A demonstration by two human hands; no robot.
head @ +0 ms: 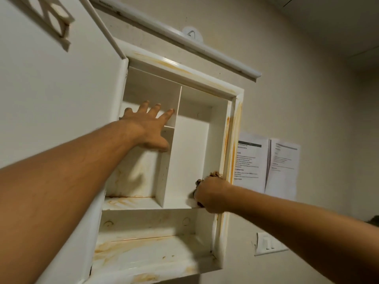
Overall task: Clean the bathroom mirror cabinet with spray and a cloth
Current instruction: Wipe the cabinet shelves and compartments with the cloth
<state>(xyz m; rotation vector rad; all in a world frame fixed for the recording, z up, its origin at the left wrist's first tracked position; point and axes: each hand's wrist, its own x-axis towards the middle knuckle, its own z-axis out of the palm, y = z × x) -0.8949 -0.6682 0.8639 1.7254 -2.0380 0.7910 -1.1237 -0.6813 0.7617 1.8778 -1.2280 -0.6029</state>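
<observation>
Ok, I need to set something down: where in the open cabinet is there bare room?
The whole bottom shelf is bare, as is the left compartment's floor beside the divider. Crowded: the left hand spans the upper-left compartment, and the right hand, gripping the cloth, fills the front corner of the tall compartment.

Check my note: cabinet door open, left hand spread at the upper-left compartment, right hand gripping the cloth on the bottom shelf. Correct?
Wrong shelf: the head view shows the right hand gripping the cloth on the middle shelf.
</observation>
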